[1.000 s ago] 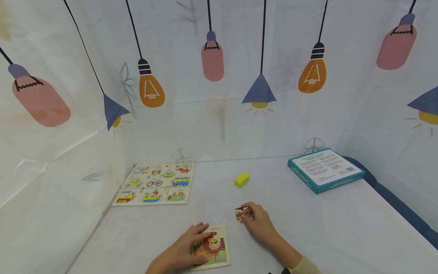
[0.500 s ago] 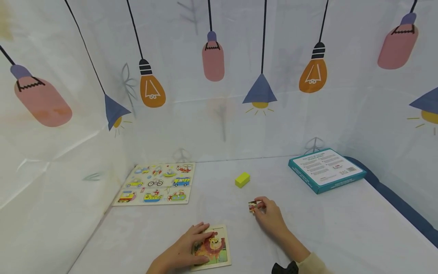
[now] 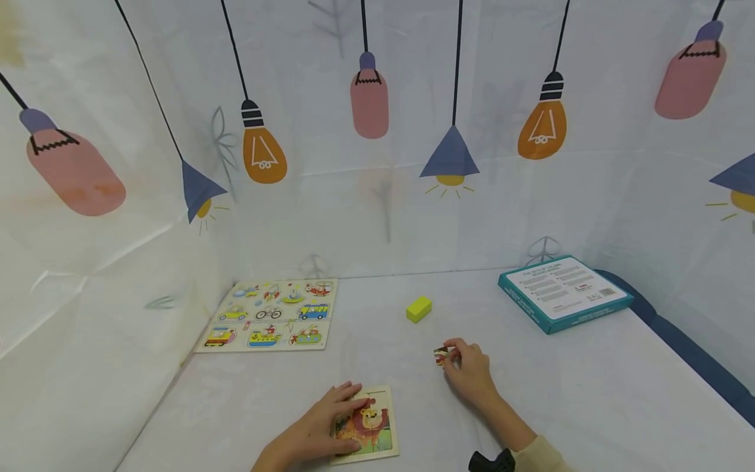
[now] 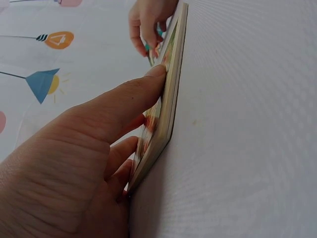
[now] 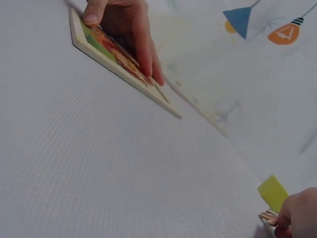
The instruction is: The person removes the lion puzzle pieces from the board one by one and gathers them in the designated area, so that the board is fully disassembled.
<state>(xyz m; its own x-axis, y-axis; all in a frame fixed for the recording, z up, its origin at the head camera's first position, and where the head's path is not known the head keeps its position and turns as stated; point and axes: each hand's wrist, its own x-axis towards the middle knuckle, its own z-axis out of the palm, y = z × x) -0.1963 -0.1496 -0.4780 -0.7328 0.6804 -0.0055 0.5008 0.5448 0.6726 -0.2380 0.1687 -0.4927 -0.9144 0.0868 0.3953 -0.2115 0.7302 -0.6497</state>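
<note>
A small wooden lion puzzle (image 3: 377,419) in a pale frame lies on the white table in the head view. My left hand (image 3: 321,429) rests across its left side with fingers spread, thumb (image 4: 131,96) lying on the picture near the frame edge. Part of the picture is hidden beneath that hand. To the right of the puzzle and farther from me, my right hand (image 3: 472,375) pinches a small brown-and-cream puzzle piece (image 3: 440,355) between thumb and fingers. The right wrist view catches this piece (image 5: 269,217) only at its lower right corner, partly covered by the fingers.
Beyond the right hand sits a yellow-green block (image 3: 419,309). A vehicle puzzle board (image 3: 277,319) lies at the back left. At the back right is a teal-edged flat box (image 3: 563,294). A white lamp-patterned sheet (image 3: 377,216) walls the table's back and sides.
The right hand has moved right and slightly farther from me with the puzzle piece, away from the lion puzzle. The left hand stays in place on the puzzle.
</note>
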